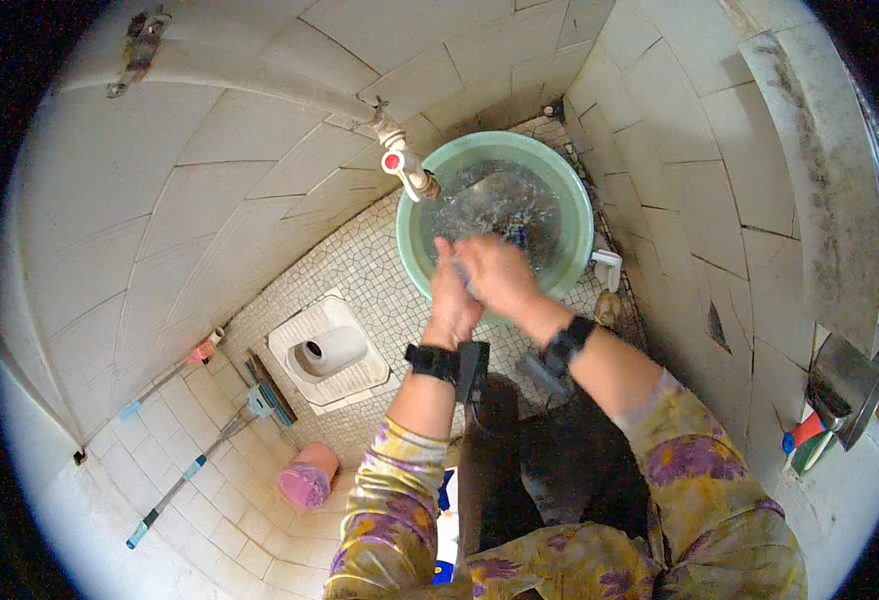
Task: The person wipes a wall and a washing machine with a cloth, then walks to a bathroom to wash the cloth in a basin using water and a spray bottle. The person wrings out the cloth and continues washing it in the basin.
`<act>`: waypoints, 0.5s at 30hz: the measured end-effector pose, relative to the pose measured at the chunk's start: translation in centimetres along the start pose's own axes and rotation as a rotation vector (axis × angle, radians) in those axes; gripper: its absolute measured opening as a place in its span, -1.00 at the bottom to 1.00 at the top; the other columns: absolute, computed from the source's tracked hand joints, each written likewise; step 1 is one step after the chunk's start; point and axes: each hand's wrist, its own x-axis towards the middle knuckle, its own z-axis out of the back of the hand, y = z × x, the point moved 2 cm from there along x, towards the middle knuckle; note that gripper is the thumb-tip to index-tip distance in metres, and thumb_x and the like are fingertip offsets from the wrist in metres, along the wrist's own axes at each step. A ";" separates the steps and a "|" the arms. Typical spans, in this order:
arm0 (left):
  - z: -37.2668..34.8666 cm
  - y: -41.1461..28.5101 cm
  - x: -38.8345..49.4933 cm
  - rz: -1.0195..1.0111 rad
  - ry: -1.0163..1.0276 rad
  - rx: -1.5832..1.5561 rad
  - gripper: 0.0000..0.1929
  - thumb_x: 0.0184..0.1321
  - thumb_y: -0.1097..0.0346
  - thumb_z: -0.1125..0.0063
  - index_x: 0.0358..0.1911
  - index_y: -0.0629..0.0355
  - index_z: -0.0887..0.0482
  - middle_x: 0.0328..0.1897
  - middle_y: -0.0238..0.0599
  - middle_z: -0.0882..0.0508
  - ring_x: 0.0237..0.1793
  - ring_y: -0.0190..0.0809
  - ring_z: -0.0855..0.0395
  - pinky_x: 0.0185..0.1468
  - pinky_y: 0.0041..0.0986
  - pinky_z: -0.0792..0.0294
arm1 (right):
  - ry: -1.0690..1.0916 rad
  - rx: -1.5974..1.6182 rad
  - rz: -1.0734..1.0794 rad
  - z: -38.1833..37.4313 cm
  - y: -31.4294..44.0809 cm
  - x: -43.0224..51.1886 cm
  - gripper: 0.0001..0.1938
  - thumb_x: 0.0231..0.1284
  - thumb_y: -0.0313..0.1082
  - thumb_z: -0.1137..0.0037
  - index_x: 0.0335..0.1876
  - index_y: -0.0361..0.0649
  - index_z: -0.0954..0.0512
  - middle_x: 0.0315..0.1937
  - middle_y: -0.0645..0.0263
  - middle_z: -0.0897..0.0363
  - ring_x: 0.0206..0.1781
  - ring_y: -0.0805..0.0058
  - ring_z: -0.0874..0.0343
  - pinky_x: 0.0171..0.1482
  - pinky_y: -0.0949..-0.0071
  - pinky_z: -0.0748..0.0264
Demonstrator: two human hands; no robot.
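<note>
Both hands are together over the near left rim of a round light-green plastic basin [580,187], blurred by motion. My left hand [451,296] has its thumb up and presses against my right hand [498,276], whose fingers curl towards it. A small bluish-grey patch shows between the palms; what it is, I cannot tell. Rippling water [458,210] fills much of the basin, with dark, partly blue fabric-like material [516,231] under it. A wall tap [409,172] with a red-centred white lever reaches over the basin's far left rim.
A squat toilet [342,352] is set in the mosaic-tiled floor [364,259] to the left. Near it are a squeeze mop [263,401] leaning on the wall and a pink bucket [308,476]. A white handle-like object [608,266] is by the basin's right side. Tiled walls close in on both sides.
</note>
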 end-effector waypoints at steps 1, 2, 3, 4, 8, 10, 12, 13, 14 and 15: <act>0.2 0.0 0.0 -0.033 -0.007 0.086 -0.52 0.36 -0.15 0.27 0.12 0.04 -0.38 0.07 -0.22 -0.51 0.03 -0.19 -0.49 0.02 -0.23 -0.37 | 0.054 -0.008 0.090 -0.2 0.6 -0.8 -0.59 0.31 -0.10 0.29 -0.33 -0.24 -0.57 -0.42 -0.05 -0.59 -0.31 -0.05 -0.59 -0.19 0.04 -0.51; 0.3 -0.1 -0.1 -0.021 0.045 0.118 -0.54 0.36 -0.15 0.27 0.07 0.03 -0.42 0.01 -0.23 -0.54 0.00 -0.19 -0.51 0.04 -0.23 -0.37 | -0.036 0.042 0.112 0.1 0.8 -1.1 -0.60 0.32 -0.10 0.27 -0.30 -0.26 -0.56 -0.39 -0.08 -0.58 -0.29 -0.08 -0.58 -0.19 0.03 -0.50; 0.2 0.0 0.1 0.030 0.099 0.023 -0.57 0.36 -0.15 0.26 0.00 0.03 -0.43 -0.08 -0.26 -0.55 -0.07 -0.20 -0.52 -0.01 -0.26 -0.39 | -0.006 0.017 -0.006 0.1 0.1 -0.7 -0.61 0.32 -0.10 0.26 -0.29 -0.26 -0.55 -0.39 -0.09 -0.58 -0.28 -0.09 -0.57 -0.18 0.03 -0.50; 0.3 0.1 -0.1 0.084 0.100 -0.068 -0.59 0.37 -0.14 0.26 -0.07 0.03 -0.45 -0.17 -0.30 -0.55 -0.14 -0.21 -0.52 -0.05 -0.29 -0.41 | 0.034 0.002 -0.132 0.0 -0.8 -0.4 -0.61 0.32 -0.10 0.25 -0.28 -0.27 -0.55 -0.38 -0.09 -0.57 -0.28 -0.09 -0.57 -0.18 0.03 -0.50; 0.7 0.6 -0.1 0.051 0.045 -0.044 -0.62 0.39 -0.12 0.31 -0.17 0.02 -0.44 -0.13 -0.32 -0.56 -0.12 -0.21 -0.54 -0.03 -0.28 -0.41 | 0.103 0.063 -0.032 -0.9 -0.7 -1.7 -0.59 0.34 -0.08 0.25 -0.28 -0.32 -0.52 -0.36 -0.12 -0.57 -0.25 -0.10 -0.56 -0.16 0.05 -0.48; 0.9 0.7 0.0 -0.051 0.092 0.022 -0.60 0.39 -0.12 0.33 -0.09 0.04 -0.42 0.03 -0.27 -0.56 0.00 -0.19 -0.54 0.04 -0.26 -0.40 | 0.098 0.125 0.080 -1.6 -1.3 -1.7 -0.57 0.35 -0.04 0.28 -0.28 -0.25 -0.54 -0.38 -0.13 -0.57 -0.29 -0.14 -0.56 -0.19 0.01 -0.48; 1.2 0.9 0.1 0.042 0.113 -0.076 -0.58 0.39 -0.13 0.34 -0.07 0.05 -0.42 -0.03 -0.29 -0.57 -0.06 -0.20 -0.54 0.00 -0.31 -0.41 | 0.033 0.076 -0.101 -1.8 -3.2 -0.8 -0.59 0.34 -0.04 0.24 -0.26 -0.25 -0.53 -0.40 -0.14 -0.57 -0.31 -0.15 -0.55 -0.20 0.01 -0.47; 1.2 1.1 0.1 0.086 0.126 -0.145 -0.58 0.39 -0.13 0.34 -0.07 0.05 -0.41 -0.06 -0.29 -0.58 -0.08 -0.21 -0.54 -0.01 -0.33 -0.42 | -0.022 0.038 -0.176 -1.5 -4.3 0.1 -0.60 0.33 -0.03 0.22 -0.25 -0.24 -0.52 -0.41 -0.14 -0.56 -0.32 -0.15 -0.55 -0.20 0.01 -0.47; 1.7 0.2 0.0 -0.053 0.124 0.176 -0.59 0.33 -0.10 0.20 -0.03 0.07 -0.41 -0.07 -0.28 -0.58 -0.09 -0.24 -0.53 -0.01 -0.36 -0.41 | 0.104 0.078 -0.218 -1.6 -5.0 0.4 -0.61 0.31 -0.04 0.12 -0.14 -0.32 -0.44 -0.22 -0.14 -0.54 -0.12 -0.08 -0.53 -0.10 0.15 -0.44; 2.1 -0.6 -0.4 -0.145 0.170 0.467 -0.58 0.27 -0.08 0.05 0.00 0.08 -0.40 -0.09 -0.26 -0.58 -0.10 -0.27 -0.52 -0.01 -0.38 -0.39 | 0.180 0.234 -0.214 -1.5 -5.7 0.7 -0.55 0.31 0.01 0.09 -0.01 -0.31 -0.37 -0.18 -0.04 -0.55 -0.07 0.08 -0.55 -0.02 0.26 -0.43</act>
